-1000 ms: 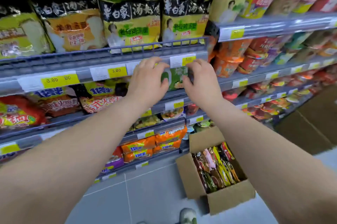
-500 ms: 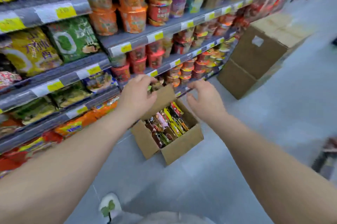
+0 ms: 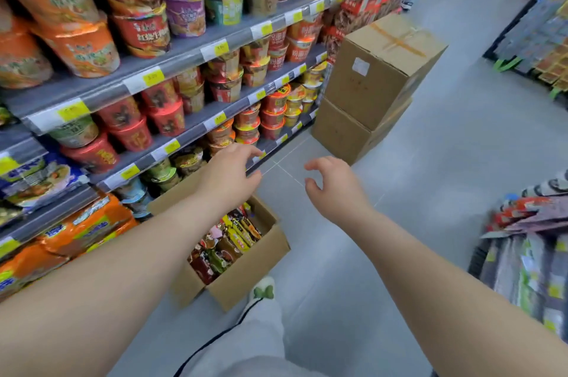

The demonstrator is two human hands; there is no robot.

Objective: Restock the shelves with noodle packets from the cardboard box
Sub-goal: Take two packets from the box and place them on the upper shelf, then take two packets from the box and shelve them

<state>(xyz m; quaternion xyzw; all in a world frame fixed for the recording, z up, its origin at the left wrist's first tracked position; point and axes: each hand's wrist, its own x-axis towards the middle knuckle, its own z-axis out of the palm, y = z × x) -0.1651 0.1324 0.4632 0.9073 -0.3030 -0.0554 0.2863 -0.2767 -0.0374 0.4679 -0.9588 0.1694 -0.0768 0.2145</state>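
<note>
— Both hands have shifted right since 0.5 s ago, haven't they?
— Yes. The left hand (image 3: 229, 172) now hangs above the far corner of the cardboard box (image 3: 246, 278) at the frame's centre. The right hand (image 3: 333, 184) is over bare floor (image 3: 399, 223), just right of centre. The view has swung further along the aisle too.
— Their grip?
— Each grip is apart and holds nothing. The left fingers are loosely spread and the right fingers loosely hooked.
— Where is the stock?
— The box sits open on the floor at lower centre, by the foot of the shelves (image 3: 184, 51). Noodle packets (image 3: 227, 241) stand on edge inside it.
— Anything else?
— Cup noodles (image 3: 138, 23) fill the shelves across the upper left. 2 sealed cartons (image 3: 378, 69) are stacked right of centre in the upper half. A shoe (image 3: 261, 289) is just beside the box's near wall.
</note>
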